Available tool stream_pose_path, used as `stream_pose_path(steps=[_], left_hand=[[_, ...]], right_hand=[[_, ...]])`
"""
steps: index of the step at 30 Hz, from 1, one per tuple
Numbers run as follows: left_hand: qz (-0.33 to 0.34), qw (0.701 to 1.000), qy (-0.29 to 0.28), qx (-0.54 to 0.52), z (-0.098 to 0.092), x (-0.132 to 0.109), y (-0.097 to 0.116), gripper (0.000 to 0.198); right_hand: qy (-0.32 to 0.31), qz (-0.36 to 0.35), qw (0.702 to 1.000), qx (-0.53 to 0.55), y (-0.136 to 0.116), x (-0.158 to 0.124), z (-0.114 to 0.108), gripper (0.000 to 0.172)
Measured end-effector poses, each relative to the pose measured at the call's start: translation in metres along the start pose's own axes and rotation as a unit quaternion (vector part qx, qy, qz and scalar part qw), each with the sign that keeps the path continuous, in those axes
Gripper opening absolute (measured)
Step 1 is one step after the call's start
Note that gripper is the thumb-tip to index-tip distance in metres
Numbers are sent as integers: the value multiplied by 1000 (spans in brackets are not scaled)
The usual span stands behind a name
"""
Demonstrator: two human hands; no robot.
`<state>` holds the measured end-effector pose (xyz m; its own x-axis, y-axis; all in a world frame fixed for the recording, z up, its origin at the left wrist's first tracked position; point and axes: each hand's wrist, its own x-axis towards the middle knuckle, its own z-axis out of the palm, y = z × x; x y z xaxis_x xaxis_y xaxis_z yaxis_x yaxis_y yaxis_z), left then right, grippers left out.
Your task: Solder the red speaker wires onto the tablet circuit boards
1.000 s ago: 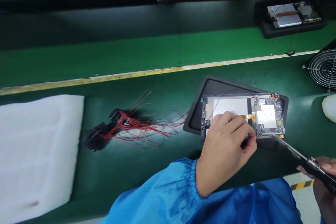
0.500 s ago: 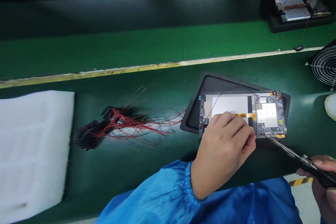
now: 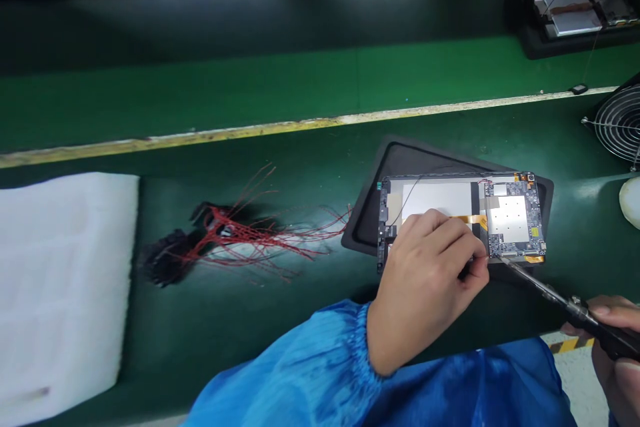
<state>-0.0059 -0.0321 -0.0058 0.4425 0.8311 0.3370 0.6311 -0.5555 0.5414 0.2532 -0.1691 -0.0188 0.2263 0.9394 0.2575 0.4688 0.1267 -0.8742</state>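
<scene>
An opened tablet [image 3: 507, 220] with its circuit board, silver battery and orange ribbon cable exposed lies on a black tray [image 3: 367, 220]. My left hand [image 3: 430, 273] rests over the tablet's near edge, thumb and fingertips pinched together beside the board; whatever is between them is hidden. In my right hand [image 3: 613, 327], at the right edge of the view, is a soldering iron [image 3: 555, 297]. Its tip meets the board's lower left corner, close to my left fingertips. A thin black wire crosses the battery.
Bundled red wires with black ends [image 3: 225, 233] lie on the green bench to the left, beside a white foam sheet [image 3: 65, 293]. Another opened tablet [image 3: 575, 10] sits on a black tray on the raised shelf. A fan with a wire guard [image 3: 617, 123] stands at right.
The iron's tip has shifted slightly left along the board's lower edge, toward my left fingertips. My left hand keeps its pinch almost in place. The view has turned a little.
</scene>
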Motion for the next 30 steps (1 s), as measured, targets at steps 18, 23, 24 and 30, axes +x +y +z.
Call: stream_pose_path(steps=[18,23,24,30], left_hand=[[-6,1000,-3,4,-1,1,2,19],[-9,1000,-9,9,0,-1,2,20],[-10,1000,-10,8,0,-2,2,19],[-7,1000,-4,7,0,0,1,19]], right_hand=[[-36,-23,998,-40,-18,9,8,22],[-26,-38,999,-15,-12,8,5,24],[-27,-36,999,-8,-11,7,4,25],[1,3,1000,-18,-20,7,11,25]])
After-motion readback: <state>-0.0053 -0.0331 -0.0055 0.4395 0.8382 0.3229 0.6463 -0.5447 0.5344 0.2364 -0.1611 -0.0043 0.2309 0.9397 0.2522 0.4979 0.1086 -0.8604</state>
